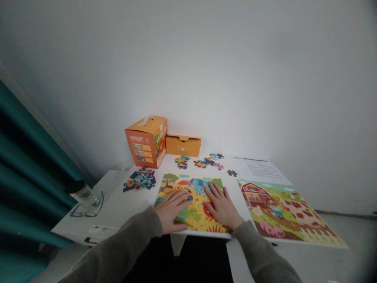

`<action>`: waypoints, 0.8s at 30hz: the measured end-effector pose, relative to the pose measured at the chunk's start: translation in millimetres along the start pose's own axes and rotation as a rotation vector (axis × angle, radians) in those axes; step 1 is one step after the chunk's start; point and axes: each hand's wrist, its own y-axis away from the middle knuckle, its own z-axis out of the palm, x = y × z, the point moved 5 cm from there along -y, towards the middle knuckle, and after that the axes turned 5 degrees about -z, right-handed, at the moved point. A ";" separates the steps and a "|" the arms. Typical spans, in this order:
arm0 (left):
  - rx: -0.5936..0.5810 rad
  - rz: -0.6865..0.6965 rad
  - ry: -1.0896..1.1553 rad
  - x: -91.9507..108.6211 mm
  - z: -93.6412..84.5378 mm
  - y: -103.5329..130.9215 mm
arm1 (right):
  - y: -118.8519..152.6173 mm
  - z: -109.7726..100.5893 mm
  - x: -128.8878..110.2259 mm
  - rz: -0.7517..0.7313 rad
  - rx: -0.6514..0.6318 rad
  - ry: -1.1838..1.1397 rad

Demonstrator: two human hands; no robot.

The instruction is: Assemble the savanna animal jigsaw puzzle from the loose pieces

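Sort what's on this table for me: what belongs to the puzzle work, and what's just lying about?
Likely puzzle work:
animal picture, under the left hand and right hand
loose pieces
farm picture
tall puzzle box
low orange box

Apparently just lying about:
glasses
lidded jar
printed sheet, purpose unclear

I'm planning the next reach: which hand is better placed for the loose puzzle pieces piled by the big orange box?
Probably the left hand: it lies on the left of the elephant picture, closer to the piled pieces; the right hand lies farther away.
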 end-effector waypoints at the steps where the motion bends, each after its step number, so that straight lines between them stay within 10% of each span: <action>1: -0.031 0.060 0.034 9.5 0.0 -1.5 | 0.2 0.1 0.1 -0.002 0.000 -0.001; 16: -0.053 0.068 0.179 30.8 -0.9 -6.0 | 0.6 1.2 -0.1 -0.001 0.005 0.007; 24: 0.157 -0.237 -0.020 -65.0 -7.1 -11.8 | -2.9 -5.7 3.5 0.043 0.034 -0.055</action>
